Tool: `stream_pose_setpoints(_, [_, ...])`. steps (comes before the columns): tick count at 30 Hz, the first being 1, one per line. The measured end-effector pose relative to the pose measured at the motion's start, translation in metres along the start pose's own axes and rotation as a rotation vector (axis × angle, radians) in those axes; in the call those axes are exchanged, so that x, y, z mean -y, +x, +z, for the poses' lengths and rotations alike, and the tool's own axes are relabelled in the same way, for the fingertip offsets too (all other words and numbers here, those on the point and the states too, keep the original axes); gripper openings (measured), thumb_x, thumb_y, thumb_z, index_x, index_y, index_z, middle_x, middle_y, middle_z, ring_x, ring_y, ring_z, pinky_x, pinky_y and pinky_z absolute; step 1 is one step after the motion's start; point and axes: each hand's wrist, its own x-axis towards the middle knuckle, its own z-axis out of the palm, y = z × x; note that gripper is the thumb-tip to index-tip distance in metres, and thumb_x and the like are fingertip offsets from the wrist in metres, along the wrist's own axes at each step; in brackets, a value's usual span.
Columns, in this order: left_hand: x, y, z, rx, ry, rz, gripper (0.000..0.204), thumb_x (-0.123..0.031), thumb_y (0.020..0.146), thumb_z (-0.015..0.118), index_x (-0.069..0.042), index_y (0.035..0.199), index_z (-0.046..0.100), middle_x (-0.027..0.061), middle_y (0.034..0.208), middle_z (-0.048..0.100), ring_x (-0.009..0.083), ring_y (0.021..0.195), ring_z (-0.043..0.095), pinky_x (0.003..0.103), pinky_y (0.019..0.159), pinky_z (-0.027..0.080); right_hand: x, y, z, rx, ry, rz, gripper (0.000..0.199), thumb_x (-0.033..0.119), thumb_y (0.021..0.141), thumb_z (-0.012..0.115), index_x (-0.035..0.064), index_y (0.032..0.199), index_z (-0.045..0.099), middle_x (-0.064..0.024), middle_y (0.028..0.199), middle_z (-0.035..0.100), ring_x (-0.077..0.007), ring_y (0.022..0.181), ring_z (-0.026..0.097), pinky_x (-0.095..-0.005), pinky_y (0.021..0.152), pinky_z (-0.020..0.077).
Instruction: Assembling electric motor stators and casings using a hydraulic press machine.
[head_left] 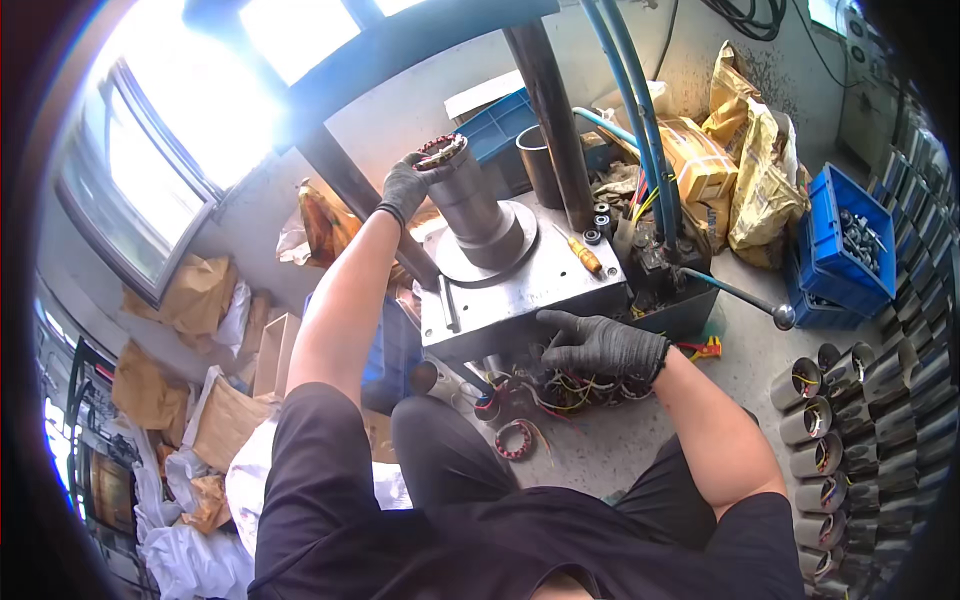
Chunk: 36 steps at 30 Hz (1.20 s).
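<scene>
A steel cylinder [465,190] stands upright on a round base plate [512,262] on the press table. A ring of red and white windings [440,152] shows at its top. My left hand [407,187], in a dark glove, is closed around the cylinder's upper rim; part of the fingers is hidden. My right hand [600,345], gloved too, hovers by the table's front edge, fingers stretched and thumb apart, holding nothing. A yellow-handled screwdriver [583,254] lies on the table [500,305], and a short metal bar [447,303] lies along its left side.
Press columns [550,110] rise around the table. A lever with a ball end [783,316] juts out at the right. Wound rings with wires [515,440] lie on the floor below. Blue crates [850,235] and rows of metal cylinders [805,420] stand at the right.
</scene>
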Motion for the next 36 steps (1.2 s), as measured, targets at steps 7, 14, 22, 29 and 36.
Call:
stream_pose_setpoints(7, [-0.039,-0.033,0.008,-0.032,-0.055,0.015,0.068,-0.034,0.080,0.096,0.002,0.131,0.069,0.0090,0.118,0.078,0.0156,0.110,0.072,0.029,0.098,0.055,-0.015,0.009,-0.005,-0.020,-0.292,0.005,0.089,0.048,0.096,0.078,0.0078,0.164,0.037,-0.0151,0.121,0.074,-0.0207,0.108,0.071,-0.0348,0.096,0.0564])
stream_pose_setpoints(14, [-0.060,-0.032,-0.006,0.097,0.038,-0.034,0.070,-0.045,0.082,0.093,0.000,0.131,0.071,0.0072,0.117,0.078,0.0151,0.110,0.071,0.028,0.099,0.054,-0.018,0.008,-0.007,-0.011,-0.304,0.006,0.088,0.050,0.094,0.079,0.0028,0.160,0.043,-0.0180,0.129,0.072,-0.0251,0.118,0.070,-0.0380,0.104,0.0531])
stream_pose_setpoints(22, [-0.049,-0.030,0.011,0.015,0.156,0.003,0.067,-0.043,0.082,0.091,-0.003,0.131,0.072,0.0079,0.118,0.079,0.0171,0.106,0.073,0.031,0.099,0.054,-0.008,0.004,-0.002,-0.024,-0.406,0.080,0.079,0.039,0.098,0.077,0.0029,0.160,0.044,-0.0139,0.119,0.074,-0.0218,0.105,0.071,-0.0351,0.091,0.0565])
stream_pose_setpoints(29, [-0.050,-0.009,-0.004,0.121,0.292,-0.015,0.071,-0.049,0.080,0.089,-0.008,0.136,0.072,0.0096,0.118,0.079,0.0207,0.112,0.073,0.032,0.100,0.054,-0.024,0.007,-0.005,0.047,-0.414,0.111,0.072,0.036,0.098,0.077,0.0093,0.159,0.048,-0.0066,0.107,0.073,-0.0132,0.087,0.069,-0.0318,0.075,0.0569])
stream_pose_setpoints(36, [-0.029,-0.021,-0.018,0.159,-0.030,0.047,0.093,-0.048,0.085,0.089,-0.001,0.154,0.050,0.0165,0.143,0.065,0.0258,0.135,0.060,0.037,0.114,0.048,-0.021,-0.005,-0.008,0.049,-0.441,0.165,0.069,0.031,0.098,0.078,0.0072,0.156,0.050,-0.0086,0.109,0.074,-0.0139,0.090,0.069,-0.0320,0.080,0.0577])
